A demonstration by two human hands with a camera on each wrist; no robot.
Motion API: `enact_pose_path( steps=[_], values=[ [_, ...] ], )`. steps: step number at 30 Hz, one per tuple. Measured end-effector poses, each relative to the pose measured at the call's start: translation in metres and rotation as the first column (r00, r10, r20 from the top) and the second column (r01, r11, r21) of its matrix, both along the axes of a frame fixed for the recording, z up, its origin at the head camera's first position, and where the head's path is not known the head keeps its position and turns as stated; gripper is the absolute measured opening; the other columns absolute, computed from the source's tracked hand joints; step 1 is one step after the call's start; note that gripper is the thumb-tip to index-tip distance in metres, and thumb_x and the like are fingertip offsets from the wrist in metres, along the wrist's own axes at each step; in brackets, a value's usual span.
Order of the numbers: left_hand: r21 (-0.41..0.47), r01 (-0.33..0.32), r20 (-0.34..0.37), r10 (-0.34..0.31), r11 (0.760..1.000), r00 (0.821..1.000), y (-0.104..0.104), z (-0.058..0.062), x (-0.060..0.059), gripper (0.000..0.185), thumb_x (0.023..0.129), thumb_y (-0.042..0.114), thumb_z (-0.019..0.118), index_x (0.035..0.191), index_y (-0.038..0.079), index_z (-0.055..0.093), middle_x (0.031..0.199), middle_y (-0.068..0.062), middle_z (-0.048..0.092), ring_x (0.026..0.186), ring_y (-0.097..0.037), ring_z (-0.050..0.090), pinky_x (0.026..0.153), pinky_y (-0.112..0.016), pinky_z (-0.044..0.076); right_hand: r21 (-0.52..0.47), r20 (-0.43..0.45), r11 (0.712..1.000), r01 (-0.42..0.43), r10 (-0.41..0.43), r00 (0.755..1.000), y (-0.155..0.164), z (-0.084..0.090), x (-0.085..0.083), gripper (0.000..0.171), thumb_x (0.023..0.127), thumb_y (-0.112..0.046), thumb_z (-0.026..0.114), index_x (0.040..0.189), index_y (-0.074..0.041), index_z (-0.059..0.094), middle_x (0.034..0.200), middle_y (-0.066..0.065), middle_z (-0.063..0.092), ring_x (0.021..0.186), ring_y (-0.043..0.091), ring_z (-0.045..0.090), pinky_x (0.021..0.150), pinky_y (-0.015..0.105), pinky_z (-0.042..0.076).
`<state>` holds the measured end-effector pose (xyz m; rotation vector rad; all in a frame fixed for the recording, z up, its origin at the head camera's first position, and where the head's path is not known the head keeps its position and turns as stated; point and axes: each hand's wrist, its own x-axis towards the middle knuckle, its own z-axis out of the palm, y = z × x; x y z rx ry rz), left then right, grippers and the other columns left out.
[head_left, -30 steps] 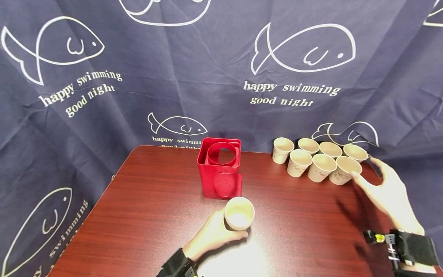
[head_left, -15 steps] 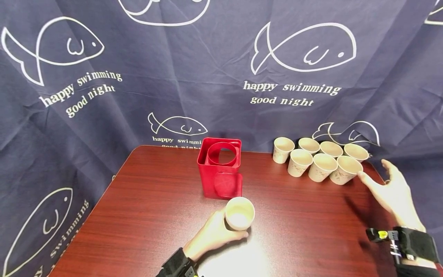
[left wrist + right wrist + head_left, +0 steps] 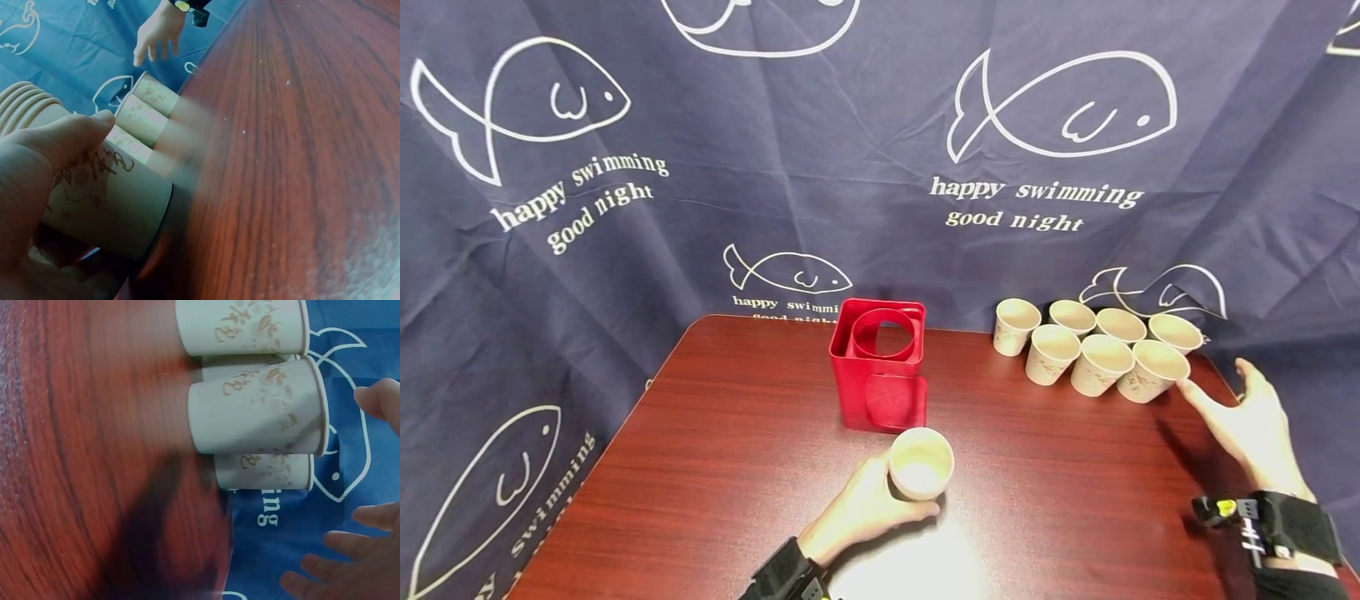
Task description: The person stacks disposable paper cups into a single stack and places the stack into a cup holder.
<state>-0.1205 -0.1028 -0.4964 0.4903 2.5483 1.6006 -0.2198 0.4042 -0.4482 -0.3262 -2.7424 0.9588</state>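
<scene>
While your left hand (image 3: 861,512) curled round a paper cup (image 3: 920,463) on the near middle of the tabletop (image 3: 715,467), your right hand (image 3: 1247,429) hovered with fingers spread and held nothing. It sat just right of the cluster of paper cups (image 3: 1093,350) at the far right edge, its fingertip close to the nearest one. A red box (image 3: 878,367) stood just beyond the gripped cup, and a navy fish-printed cloth (image 3: 775,167) hung behind.
</scene>
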Motion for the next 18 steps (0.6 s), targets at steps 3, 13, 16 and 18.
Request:
enact_pose_path(
  steps=[3,13,16,18],
  values=[
    [-0.002,0.000,-0.001,0.000,1.000,1.000,0.000,0.000,0.000,0.062,0.073,0.040,0.093,0.127,0.026,0.065,0.106,0.012,0.073,0.096,-0.002,0.067,0.090,-0.028,0.055,-0.006,0.011,1.000,0.009,-0.009,1.000,0.000,-0.002,-0.001,0.097,0.097,-0.046,0.060,0.159,0.009,0.011,0.155,0.047,0.021,0.142,0.064,0.024,0.116,0.073,0.021],
    [-0.005,-0.007,0.015,0.007,1.000,1.000,0.001,0.002,0.001,0.063,0.073,0.038,0.093,0.128,0.029,0.063,0.106,0.015,0.072,0.095,-0.003,0.067,0.090,-0.029,0.055,0.009,0.015,1.000,-0.005,0.005,1.000,-0.003,-0.009,-0.005,0.096,0.097,-0.047,0.060,0.158,0.011,0.013,0.155,0.044,0.024,0.141,0.064,0.026,0.114,0.074,0.022],
    [-0.008,-0.007,0.019,0.008,1.000,1.000,0.001,0.002,0.001,0.065,0.073,0.038,0.093,0.130,0.029,0.063,0.107,0.015,0.072,0.096,-0.003,0.067,0.091,-0.029,0.055,0.006,0.027,1.000,-0.012,0.012,1.000,-0.004,-0.011,-0.007,0.096,0.098,-0.048,0.058,0.158,0.011,0.013,0.156,0.044,0.024,0.142,0.063,0.025,0.115,0.073,0.022],
    [-0.010,-0.006,0.016,0.006,1.000,1.000,0.001,0.002,0.001,0.065,0.074,0.039,0.093,0.130,0.029,0.062,0.107,0.014,0.072,0.097,-0.003,0.067,0.092,-0.029,0.055,-0.001,0.033,1.000,-0.015,0.015,0.999,-0.004,-0.012,-0.007,0.096,0.098,-0.048,0.058,0.158,0.011,0.012,0.156,0.044,0.024,0.142,0.063,0.026,0.115,0.073,0.023]
  ],
)
